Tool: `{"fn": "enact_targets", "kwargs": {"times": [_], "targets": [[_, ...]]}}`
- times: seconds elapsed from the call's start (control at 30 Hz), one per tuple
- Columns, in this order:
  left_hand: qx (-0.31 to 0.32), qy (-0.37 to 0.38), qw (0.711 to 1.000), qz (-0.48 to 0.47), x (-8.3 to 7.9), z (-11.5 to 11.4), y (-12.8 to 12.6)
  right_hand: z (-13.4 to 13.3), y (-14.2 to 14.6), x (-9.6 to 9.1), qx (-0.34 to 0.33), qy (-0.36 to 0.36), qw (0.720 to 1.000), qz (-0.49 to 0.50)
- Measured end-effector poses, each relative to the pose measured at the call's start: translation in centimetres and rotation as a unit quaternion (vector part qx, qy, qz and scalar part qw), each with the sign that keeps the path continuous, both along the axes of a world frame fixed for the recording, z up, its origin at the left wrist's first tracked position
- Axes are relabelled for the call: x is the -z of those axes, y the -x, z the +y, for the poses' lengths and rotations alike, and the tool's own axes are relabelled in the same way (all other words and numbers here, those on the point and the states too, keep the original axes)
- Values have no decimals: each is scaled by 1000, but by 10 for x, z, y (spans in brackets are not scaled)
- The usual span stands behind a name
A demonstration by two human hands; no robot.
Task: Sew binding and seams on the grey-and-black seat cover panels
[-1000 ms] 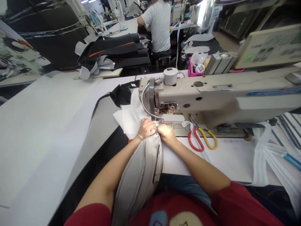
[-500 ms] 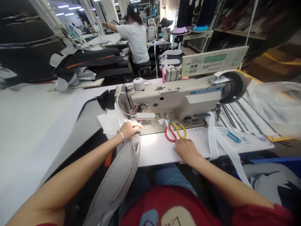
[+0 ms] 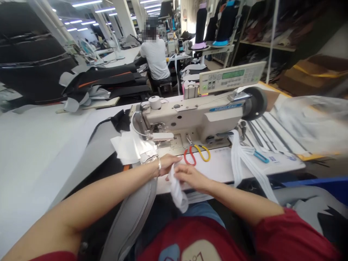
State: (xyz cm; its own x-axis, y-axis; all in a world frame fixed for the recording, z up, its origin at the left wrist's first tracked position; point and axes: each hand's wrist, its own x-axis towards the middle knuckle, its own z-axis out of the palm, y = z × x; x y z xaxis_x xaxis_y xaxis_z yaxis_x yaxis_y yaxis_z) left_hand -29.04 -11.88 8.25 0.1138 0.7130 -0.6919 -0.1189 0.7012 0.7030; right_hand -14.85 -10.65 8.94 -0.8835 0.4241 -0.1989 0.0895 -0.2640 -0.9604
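Note:
A white fabric strip [image 3: 178, 195] hangs in folds over the front edge of the table. My right hand [image 3: 191, 177] pinches its upper part between thumb and fingers. Close against it, my left hand [image 3: 166, 164] is closed on the same strip, its fingers partly hidden behind the cloth. Behind my hands, scissors [image 3: 204, 153] with one red and one yellow handle lie at the sewing machine's bed, blades toward the machine [image 3: 187, 116]. A long grey padded piece [image 3: 130, 221] droops off the table below my left forearm.
White sheets [image 3: 130, 146] lie left of the needle area. More white strips [image 3: 237, 159] hang over the table at the right, near a blue cutter [image 3: 261, 156]. A control panel [image 3: 232, 77] stands above the machine. A person in a white shirt [image 3: 157, 58] sits farther back.
My right hand has left the spot by the scissors and moved left, now holding the white strip. My left hand has come off the grey padded piece and moved right to meet it.

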Motion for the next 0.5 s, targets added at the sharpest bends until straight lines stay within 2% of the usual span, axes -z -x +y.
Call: {"fn": "enact_targets", "kwargs": {"times": [0.07,0.1,0.2,0.27,0.3,0.4,0.43,0.5], "targets": [[0,-19,1000,-23,1,-6,0,-13,0,7,-23,-129,991,7],[-5,-22,999,-23,1,-9,1,-17,-1,10,-37,-214,976,11],[0,-26,997,68,6,-12,7,-20,-6,14,-139,-426,894,7],[42,-45,985,164,13,-11,14,-17,-9,12,-181,-513,838,-28],[71,-62,973,213,17,-11,18,-14,-10,10,-160,-548,819,-55],[161,-115,916,350,25,-12,25,-3,-8,8,1,-625,773,-113],[182,-137,896,381,27,-13,25,0,-5,11,34,-640,760,-109],[204,-174,873,408,26,-17,22,7,3,22,33,-653,751,-87]]}}
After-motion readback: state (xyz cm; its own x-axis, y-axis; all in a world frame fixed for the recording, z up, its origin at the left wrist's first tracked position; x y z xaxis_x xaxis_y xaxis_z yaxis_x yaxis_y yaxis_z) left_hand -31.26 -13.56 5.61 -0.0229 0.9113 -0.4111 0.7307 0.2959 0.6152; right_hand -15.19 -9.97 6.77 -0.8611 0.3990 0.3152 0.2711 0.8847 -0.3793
